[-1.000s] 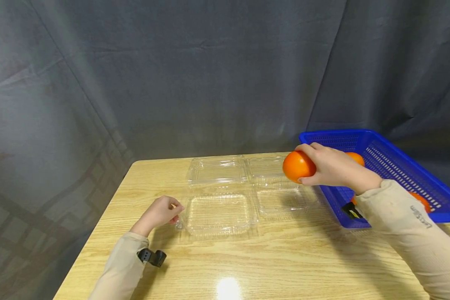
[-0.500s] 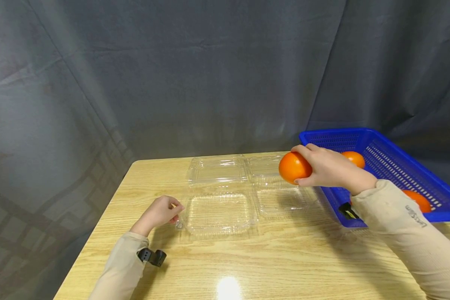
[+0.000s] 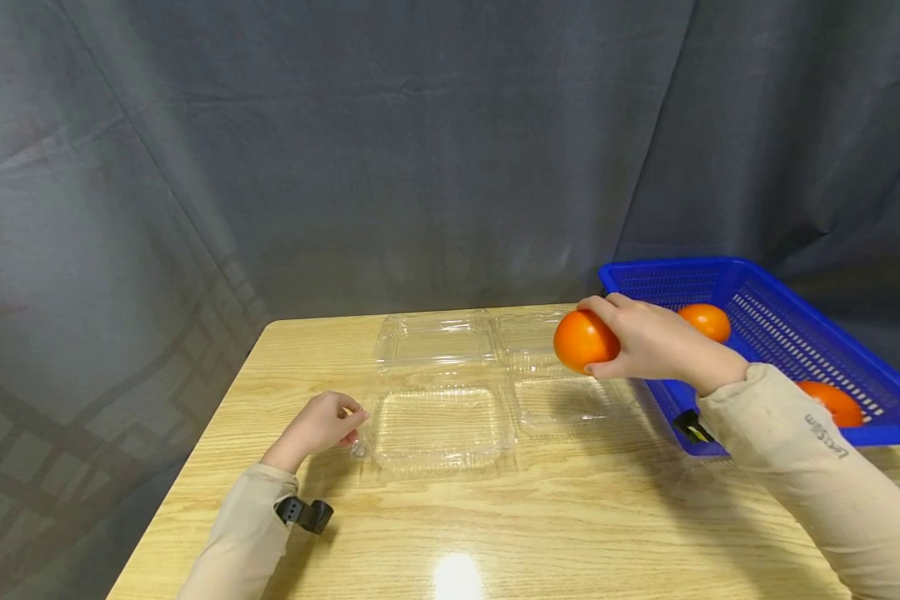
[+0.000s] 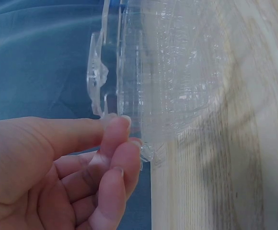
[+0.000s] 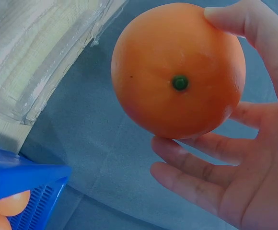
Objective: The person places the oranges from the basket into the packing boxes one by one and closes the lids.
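My right hand [image 3: 645,340] grips an orange [image 3: 587,342] above the right clear plastic clamshell container [image 3: 570,400]. In the right wrist view the orange [image 5: 177,57] shows a green stem spot, with the thumb on one side and fingers on the other. At the left, my left hand [image 3: 322,427] pinches the rim edge of another clear clamshell container [image 3: 438,425] between thumb and fingertips. The left wrist view shows that container [image 4: 177,72] right at the fingertips of the left hand [image 4: 81,167]. Both containers lie with their lids folded back.
A blue plastic basket [image 3: 787,312] stands at the right, with oranges [image 3: 705,322] inside. The wooden table [image 3: 495,533] runs under everything. A grey curtain [image 3: 435,167] hangs behind the table.
My right hand has moved a little to the left with the orange, away from the basket, bringing more of the oranges there into sight. The left hand stays in place.
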Demonstrator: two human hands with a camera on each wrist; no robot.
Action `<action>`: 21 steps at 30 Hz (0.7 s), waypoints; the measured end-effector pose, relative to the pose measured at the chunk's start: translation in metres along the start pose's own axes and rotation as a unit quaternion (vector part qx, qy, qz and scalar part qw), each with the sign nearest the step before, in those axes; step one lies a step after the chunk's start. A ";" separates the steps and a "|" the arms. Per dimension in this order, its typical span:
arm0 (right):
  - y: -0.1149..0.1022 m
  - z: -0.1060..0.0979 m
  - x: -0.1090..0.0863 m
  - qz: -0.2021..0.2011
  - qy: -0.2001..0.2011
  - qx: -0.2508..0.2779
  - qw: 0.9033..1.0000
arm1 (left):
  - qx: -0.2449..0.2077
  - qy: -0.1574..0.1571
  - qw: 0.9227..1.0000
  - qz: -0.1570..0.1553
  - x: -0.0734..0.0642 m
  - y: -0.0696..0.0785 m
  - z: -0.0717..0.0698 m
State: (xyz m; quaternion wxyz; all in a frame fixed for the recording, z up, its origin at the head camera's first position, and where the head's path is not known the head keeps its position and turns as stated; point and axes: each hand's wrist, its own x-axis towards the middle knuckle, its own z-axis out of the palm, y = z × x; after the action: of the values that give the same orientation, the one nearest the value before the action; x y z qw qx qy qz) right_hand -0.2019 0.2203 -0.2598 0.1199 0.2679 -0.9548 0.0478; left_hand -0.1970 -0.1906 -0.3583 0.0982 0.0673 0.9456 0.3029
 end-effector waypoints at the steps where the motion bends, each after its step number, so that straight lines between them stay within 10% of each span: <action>1: 0.000 0.001 0.000 -0.001 -0.001 -0.001 1.000 | 0.000 0.000 1.000 0.001 0.000 0.000 0.000; 21: -0.011 0.008 0.004 -0.017 -0.007 0.004 1.000 | -0.003 0.000 1.000 0.008 0.000 -0.001 0.000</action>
State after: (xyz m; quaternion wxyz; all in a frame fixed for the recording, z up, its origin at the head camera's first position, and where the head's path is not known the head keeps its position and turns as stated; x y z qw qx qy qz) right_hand -0.2016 0.2079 -0.2665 0.1128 0.2847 -0.9508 0.0480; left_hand -0.1971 -0.1914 -0.3591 0.0957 0.0743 0.9441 0.3066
